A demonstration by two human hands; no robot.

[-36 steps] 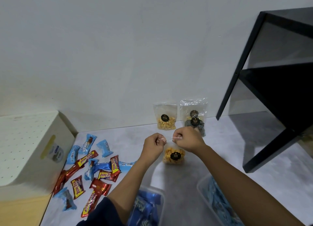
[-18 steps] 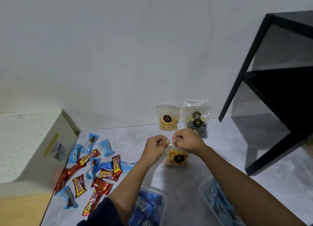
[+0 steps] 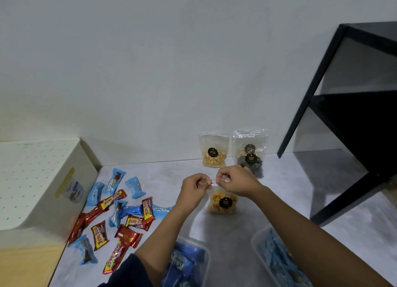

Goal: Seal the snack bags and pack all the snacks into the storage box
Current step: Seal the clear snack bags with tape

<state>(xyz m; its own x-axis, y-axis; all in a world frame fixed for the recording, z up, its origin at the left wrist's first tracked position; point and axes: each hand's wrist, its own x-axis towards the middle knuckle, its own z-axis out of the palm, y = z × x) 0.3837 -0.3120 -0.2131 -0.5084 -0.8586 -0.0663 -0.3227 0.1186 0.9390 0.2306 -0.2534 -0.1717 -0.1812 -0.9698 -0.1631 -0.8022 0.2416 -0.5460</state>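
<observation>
Head view: both hands (image 3: 214,184) pinch snack bag (image 3: 222,203).

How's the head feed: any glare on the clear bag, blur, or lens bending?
Head view: soft, even light, with a broad shadow under the black shelf; a faint glint along the clear top of the snack bag, pinched by the left hand and right hand; wide-angle distortion tilts the shelf; the clear tubs at the bottom edge look soft.

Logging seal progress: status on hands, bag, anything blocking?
Left hand and right hand both pinch top edge of snack bag. Seal state too small to tell. Nothing blocking the hands.
</observation>
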